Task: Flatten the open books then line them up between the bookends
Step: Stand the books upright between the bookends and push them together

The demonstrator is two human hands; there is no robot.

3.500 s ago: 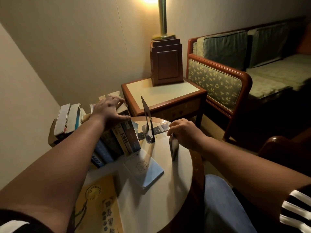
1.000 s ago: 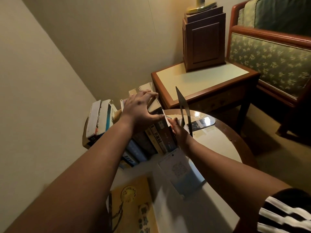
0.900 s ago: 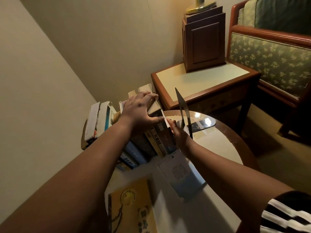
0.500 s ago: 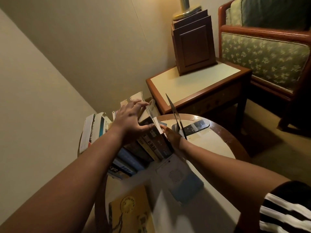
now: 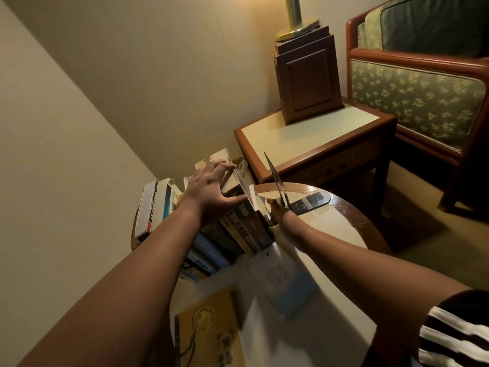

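Note:
A row of upright books (image 5: pixel 238 229) leans left at the back of the round table (image 5: pixel 341 234). My left hand (image 5: pixel 211 186) rests on the tops of these books, fingers spread and thumb against a cover. My right hand (image 5: pixel 277 211) lies in the narrow gap between the last book (image 5: pixel 255 197) and the thin black metal bookend (image 5: pixel 276 181), pressing flat against that book. A light blue book (image 5: pixel 288 284) lies closed on the table in front of the row. A yellow book (image 5: pixel 206 329) lies nearer me. No second bookend is visible.
More books (image 5: pixel 150 205) lean at the far left end of the row, near the wall. A square side table (image 5: pixel 317 139) with a wooden lamp base (image 5: pixel 307 75) stands just behind the round table. A patterned sofa (image 5: pixel 415 96) fills the right.
My right hand carried a small dark book from the table's middle into the gap beside the bookend. My left hand stayed on the book tops. The view moved closer.

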